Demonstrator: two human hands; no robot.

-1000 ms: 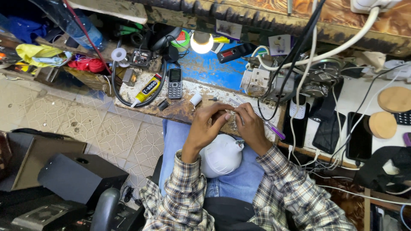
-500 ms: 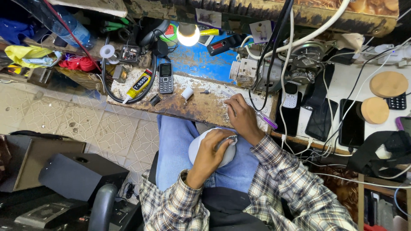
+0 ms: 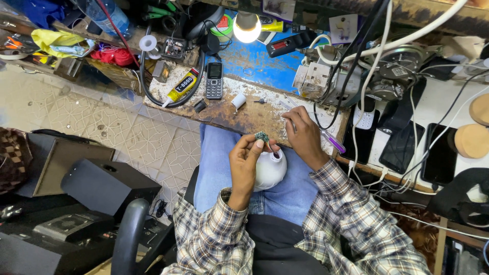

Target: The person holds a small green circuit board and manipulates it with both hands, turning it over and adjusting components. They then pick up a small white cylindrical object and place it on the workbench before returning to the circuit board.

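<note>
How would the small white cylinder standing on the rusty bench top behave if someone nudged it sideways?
The small white cylinder stands on end on the bench top, so a nudge would probably tip it. Once down, its round side would likely let it roll. It looks small and hollow, so probably light.

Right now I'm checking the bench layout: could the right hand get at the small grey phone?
Probably yes. The right hand rests on the bench edge, and between it and the phone lie only a small white cylinder and tiny bits.
</note>
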